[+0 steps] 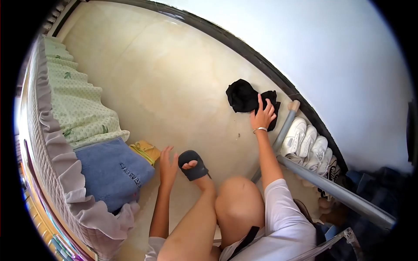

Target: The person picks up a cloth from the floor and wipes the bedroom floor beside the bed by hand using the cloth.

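My right hand [263, 114] reaches down to a crumpled piece of black clothing [242, 96] on the floor near the wall. Its spread fingers lie against the garment's right part, and a bracelet circles the wrist. What exact garment it is, I cannot tell. My left hand [168, 163] is raised beside my foot in a dark slipper [193, 165], fingers apart and nothing in them. Just left of that hand are a folded yellow cloth [147, 151] and a folded blue towel [114, 172] with dark lettering.
A bed edge with a ruffled cover [56, 130] and a green patterned cloth [78, 98] runs along the left. At right, a grey metal frame [335, 189] stands by several white shoes [307, 139]. A dark skirting board [226, 37] borders the pale floor [143, 78].
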The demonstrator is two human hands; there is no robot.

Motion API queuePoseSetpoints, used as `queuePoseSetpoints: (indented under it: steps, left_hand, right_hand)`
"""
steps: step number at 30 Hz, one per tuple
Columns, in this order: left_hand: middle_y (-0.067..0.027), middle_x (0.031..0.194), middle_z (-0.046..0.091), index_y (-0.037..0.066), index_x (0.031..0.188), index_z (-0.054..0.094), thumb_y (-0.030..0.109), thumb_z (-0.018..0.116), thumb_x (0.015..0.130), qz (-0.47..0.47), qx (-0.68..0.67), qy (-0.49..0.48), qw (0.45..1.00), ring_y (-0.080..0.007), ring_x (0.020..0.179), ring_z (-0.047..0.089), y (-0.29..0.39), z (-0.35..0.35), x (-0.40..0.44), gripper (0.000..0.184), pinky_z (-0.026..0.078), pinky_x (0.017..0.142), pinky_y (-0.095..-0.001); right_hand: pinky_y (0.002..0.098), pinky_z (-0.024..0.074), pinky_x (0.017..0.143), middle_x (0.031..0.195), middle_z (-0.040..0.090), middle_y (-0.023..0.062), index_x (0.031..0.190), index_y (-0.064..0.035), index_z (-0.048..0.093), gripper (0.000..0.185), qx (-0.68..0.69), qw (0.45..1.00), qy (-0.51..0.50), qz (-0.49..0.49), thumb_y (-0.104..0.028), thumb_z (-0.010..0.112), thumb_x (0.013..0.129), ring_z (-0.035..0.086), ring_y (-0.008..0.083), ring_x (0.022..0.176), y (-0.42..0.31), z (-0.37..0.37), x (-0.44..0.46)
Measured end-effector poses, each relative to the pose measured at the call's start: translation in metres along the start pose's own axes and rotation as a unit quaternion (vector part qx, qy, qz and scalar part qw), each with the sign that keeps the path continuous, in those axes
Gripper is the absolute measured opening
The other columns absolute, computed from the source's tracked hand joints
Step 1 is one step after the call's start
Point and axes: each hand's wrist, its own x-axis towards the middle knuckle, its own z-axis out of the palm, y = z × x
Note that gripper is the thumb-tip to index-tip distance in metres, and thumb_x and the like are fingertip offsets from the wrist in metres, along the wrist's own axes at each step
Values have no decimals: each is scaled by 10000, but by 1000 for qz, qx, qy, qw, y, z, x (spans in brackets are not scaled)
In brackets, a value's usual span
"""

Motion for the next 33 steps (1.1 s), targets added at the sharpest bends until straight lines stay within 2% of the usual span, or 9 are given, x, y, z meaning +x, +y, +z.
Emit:
queuePoseSetpoints:
  steps: [5, 9, 12, 15, 21, 26, 28, 30, 33]
  left_hand:
    - [-178, 1128, 441, 11, 1024, 486, 141, 482, 790, 25, 3, 11, 1000, -310, 1054, 417, 25, -11, 6, 267, 320, 884, -358]
    - [-177, 1109, 455, 9, 1010, 491, 122, 476, 781, 60, 19, -26, 998, -306, 1040, 430, 32, -19, 2, 255, 326, 877, -354]
    - [-175, 1102, 460, 5, 1006, 492, 123, 473, 782, 48, 10, -14, 999, -306, 1030, 440, 29, -21, 0, 253, 330, 873, -353]
    - [-172, 1095, 464, 3, 996, 495, 124, 468, 785, 53, -2, -14, 999, -306, 1016, 448, 37, -21, 0, 246, 335, 868, -350]
    - [-148, 1057, 492, 1, 965, 509, 113, 454, 792, 116, 2, 25, 993, -297, 978, 469, 57, -20, -9, 214, 352, 843, -338]
    - [-138, 989, 532, 4, 956, 519, 124, 482, 788, 169, 17, -81, 982, -258, 930, 506, 67, -36, -40, 210, 383, 795, -320]
    - [-137, 968, 543, 7, 958, 523, 126, 493, 785, 182, 50, -102, 977, -245, 916, 516, 62, -51, -58, 212, 392, 781, -313]
    - [-148, 969, 547, 11, 974, 526, 125, 502, 785, 95, 63, -161, 980, -240, 903, 526, 62, -67, -83, 221, 397, 777, -302]
    - [-121, 980, 556, 14, 1008, 515, 140, 492, 805, 57, -11, -130, 990, -222, 897, 536, 59, -85, -114, 241, 396, 784, -297]
  right_hand:
    - [412, 352, 806, 1004, 346, 134, 1224, -347, 333, 739, 19, 999, -34, 27, -258, 691, 583, 395, 326, 914, -34, 13, 33]
    - [410, 391, 729, 1001, 364, 161, 1236, -281, 338, 586, 18, 998, -60, 5, -314, 559, 695, 417, 325, 824, -108, 22, 64]
    - [409, 416, 696, 1098, 360, 154, 1190, -288, 384, 484, 36, 983, -97, -154, -452, 486, 746, 422, 310, 856, -166, 28, 59]
    - [410, 401, 728, 1173, 343, 130, 1196, -320, 368, 465, 18, 946, -107, -304, -389, 501, 756, 374, 297, 981, -178, 33, 20]
    - [353, 388, 638, 1101, 390, 87, 1178, -310, 409, 489, 62, 889, -105, -442, -252, 559, 716, 393, 230, 888, -133, 14, -53]
    - [372, 338, 726, 1095, 397, 78, 1200, -319, 382, 530, 35, 880, -109, -462, -267, 567, 705, 385, 223, 891, -98, -4, -94]
    - [460, 250, 863, 1121, 400, 92, 1211, -313, 370, 549, 40, 858, -129, -495, -380, 555, 699, 359, 264, 1015, -86, -11, -97]
    - [533, 144, 934, 1208, 355, 109, 1218, -321, 356, 549, 42, 842, -129, -523, -404, 536, 706, 261, 310, 1151, -75, -20, -87]
    - [569, 55, 952, 1339, 176, 99, 1239, -347, 310, 543, 31, 857, -180, -482, -410, 506, 736, 77, 330, 1243, -64, -36, -76]
